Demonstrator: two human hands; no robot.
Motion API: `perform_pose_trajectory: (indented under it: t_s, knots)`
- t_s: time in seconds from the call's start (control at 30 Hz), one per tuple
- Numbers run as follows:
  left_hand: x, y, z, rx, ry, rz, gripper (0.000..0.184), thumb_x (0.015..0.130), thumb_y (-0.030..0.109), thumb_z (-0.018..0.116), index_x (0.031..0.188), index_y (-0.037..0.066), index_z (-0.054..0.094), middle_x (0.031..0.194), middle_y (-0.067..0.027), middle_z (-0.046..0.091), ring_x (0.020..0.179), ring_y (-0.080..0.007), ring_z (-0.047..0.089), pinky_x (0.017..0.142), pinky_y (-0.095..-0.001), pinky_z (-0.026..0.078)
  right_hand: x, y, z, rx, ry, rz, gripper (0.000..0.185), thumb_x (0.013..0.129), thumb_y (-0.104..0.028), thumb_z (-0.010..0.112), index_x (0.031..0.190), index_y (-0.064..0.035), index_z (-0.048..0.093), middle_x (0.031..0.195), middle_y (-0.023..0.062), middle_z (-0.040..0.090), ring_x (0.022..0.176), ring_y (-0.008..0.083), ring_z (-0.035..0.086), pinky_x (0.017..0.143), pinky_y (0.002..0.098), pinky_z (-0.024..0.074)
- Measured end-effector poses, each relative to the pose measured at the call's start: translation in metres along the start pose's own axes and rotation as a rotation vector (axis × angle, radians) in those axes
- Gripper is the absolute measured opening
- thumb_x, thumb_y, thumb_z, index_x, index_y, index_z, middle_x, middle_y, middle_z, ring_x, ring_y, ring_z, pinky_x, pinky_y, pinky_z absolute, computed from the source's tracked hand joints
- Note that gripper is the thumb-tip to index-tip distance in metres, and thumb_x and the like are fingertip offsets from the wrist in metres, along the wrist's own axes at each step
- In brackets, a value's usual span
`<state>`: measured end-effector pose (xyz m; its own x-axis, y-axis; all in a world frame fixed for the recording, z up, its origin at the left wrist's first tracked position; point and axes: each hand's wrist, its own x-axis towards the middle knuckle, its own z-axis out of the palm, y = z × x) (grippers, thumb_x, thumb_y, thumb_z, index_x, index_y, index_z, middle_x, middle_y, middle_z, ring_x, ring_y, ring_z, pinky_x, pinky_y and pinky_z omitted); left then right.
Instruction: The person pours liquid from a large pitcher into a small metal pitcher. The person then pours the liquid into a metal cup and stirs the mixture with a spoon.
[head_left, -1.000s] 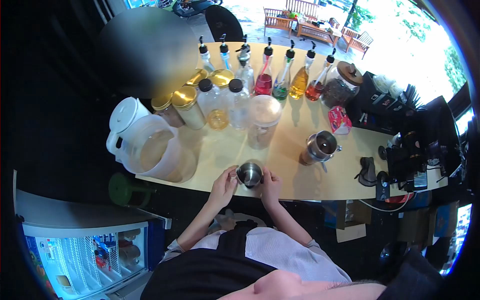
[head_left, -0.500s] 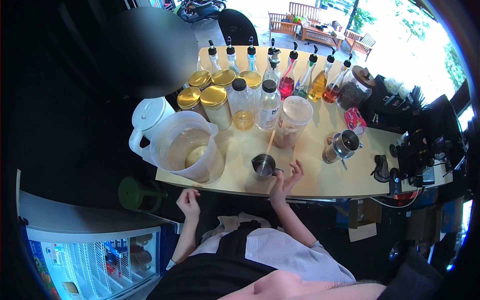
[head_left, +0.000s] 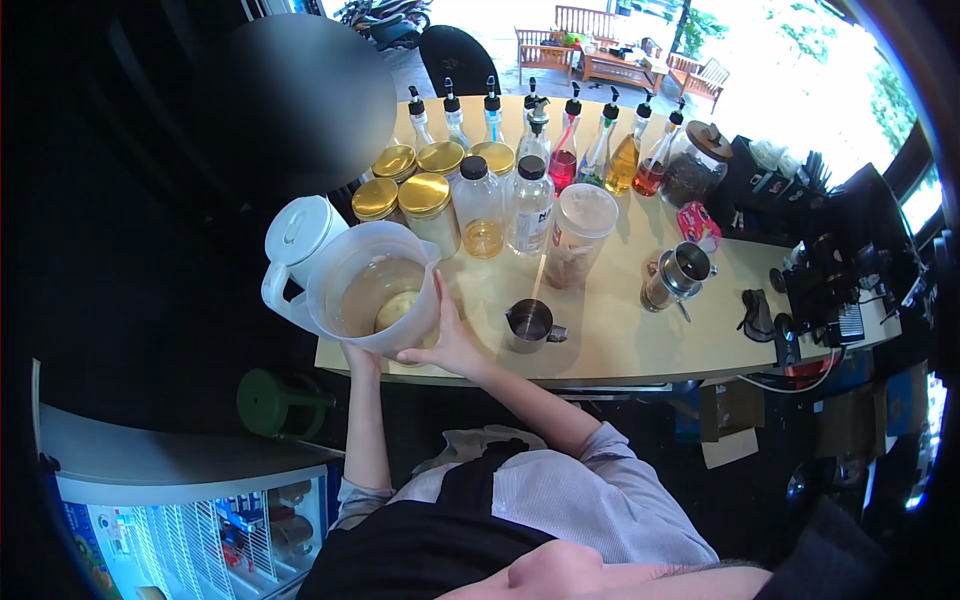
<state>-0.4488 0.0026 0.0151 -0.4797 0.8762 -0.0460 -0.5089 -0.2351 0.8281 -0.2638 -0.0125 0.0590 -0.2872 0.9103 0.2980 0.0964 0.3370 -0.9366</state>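
A large translucent plastic pitcher (head_left: 365,310) stands at the left front edge of the table, with its inside facing me. My right hand (head_left: 447,338) is pressed around its right side, thumb low and fingers up along the wall. At the pitcher's near lower side, my left hand (head_left: 362,358) holds on, its fingers mostly hidden by the plastic. Right of the hands, a small metal pitcher (head_left: 530,325) rests untouched on the tabletop. Behind the large one sits a white lidded jug (head_left: 300,228).
Gold-lidded jars (head_left: 428,210), black-capped bottles (head_left: 482,215) and a clear tub (head_left: 580,235) stand behind. Syrup bottles with pourers (head_left: 563,165) line the far edge. To the right are a metal drip filter (head_left: 688,268) and a green stool (head_left: 272,402) is below left.
Both hands have come to the large pitcher and taken hold of it. My right hand has left the small metal pitcher's handle and moved left.
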Motion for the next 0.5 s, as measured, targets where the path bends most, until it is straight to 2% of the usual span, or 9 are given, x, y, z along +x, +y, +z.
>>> perform_pose_trajectory:
  t_s: [0.13,0.5]
  knots:
    - [0.009,0.006,0.014,-0.112,0.013,-0.05,0.045,0.097,0.026,0.041,0.134,-0.001,0.044,0.131,-0.0162,0.053,0.12,-0.0263,0.052,0.1,-0.0374,0.043,-0.004,0.0,0.001,-0.039,0.02,0.012,0.136,0.057,-0.04,0.089,0.148,-0.0006,-0.004,0.151,0.0264,0.011,0.142,0.0363,0.015,0.116,0.0442,0.0168]
    - [-0.006,0.017,-0.001,-0.009,-0.01,0.055,0.045,0.097,0.026,0.04,0.133,-0.001,0.045,0.129,-0.0167,0.054,0.119,-0.0273,0.053,0.099,-0.0388,0.045,-0.021,-0.019,0.01,-0.075,0.069,0.018,0.137,0.055,-0.04,0.091,0.147,0.0023,-0.002,0.149,0.0263,0.015,0.141,0.0376,0.016,0.115,0.0446,0.0203]
